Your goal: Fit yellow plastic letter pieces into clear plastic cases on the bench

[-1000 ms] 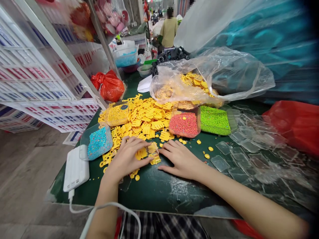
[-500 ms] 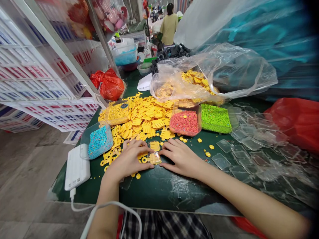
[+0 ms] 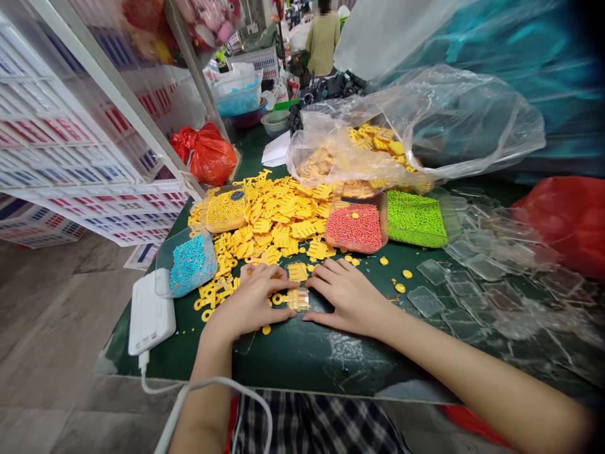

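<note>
Lying bare along the near edge of the green table (image 3: 302, 359), leaving room on the side toward the body. Crowding the far side: heap of yellow plastic parts (image 3: 276, 224), flanked by tubs of blue beads (image 3: 189, 265), yellow beads (image 3: 224, 211), red beads (image 3: 355, 228) and green beads (image 3: 416, 219). Blocking the right: scattered clear lids (image 3: 472, 290). Sitting at the left corner: white power bank (image 3: 150, 315). Bulging behind the tubs: clear plastic bag (image 3: 425, 126).
</note>
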A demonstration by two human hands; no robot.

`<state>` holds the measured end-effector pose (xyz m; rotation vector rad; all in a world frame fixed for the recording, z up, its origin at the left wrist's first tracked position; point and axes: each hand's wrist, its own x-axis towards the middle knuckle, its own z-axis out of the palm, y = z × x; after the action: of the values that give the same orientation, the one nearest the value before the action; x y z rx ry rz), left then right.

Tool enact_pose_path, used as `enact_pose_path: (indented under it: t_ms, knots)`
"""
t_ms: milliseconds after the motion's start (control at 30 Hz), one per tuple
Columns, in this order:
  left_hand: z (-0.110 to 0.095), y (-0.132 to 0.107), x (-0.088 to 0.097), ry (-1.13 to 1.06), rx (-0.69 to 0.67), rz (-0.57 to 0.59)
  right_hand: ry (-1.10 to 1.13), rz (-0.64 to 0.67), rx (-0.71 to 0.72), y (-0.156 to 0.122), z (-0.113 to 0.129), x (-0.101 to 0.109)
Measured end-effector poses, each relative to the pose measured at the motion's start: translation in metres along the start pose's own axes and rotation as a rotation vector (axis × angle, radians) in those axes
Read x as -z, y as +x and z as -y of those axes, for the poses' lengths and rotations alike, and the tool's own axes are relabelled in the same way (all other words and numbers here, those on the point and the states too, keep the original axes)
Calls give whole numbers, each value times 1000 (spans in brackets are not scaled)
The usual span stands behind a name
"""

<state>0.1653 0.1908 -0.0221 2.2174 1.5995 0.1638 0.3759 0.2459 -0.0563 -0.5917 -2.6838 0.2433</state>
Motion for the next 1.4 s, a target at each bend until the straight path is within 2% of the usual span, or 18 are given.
enact_pose_path:
  t_ms: [267, 500, 633, 767, 867, 1067, 1267, 1400]
  knots:
    - [4, 1, -1, -11, 15, 16, -50, 37, -3, -1, 0, -2]
    - [6, 1, 1, -31, 8, -43, -101, 54, 5, 1, 1, 2]
    - [5, 2, 0, -33, 40, -32, -87, 48, 10, 0, 1, 3]
    - [6, 2, -1, -33, 7, -50, -53, 30, 13, 0, 1, 2]
    - [5, 2, -2, -28, 1, -36, -20, 19, -10, 0, 2, 1]
    - [-2, 6, 0, 26, 65, 33, 35, 22, -148, -1, 7, 1]
    - [-3, 11, 2, 129, -23, -8, 67, 38, -199, -1, 7, 1]
    - [4, 13, 0, 97, -80, -8, 93, 53, -175, -1, 6, 1]
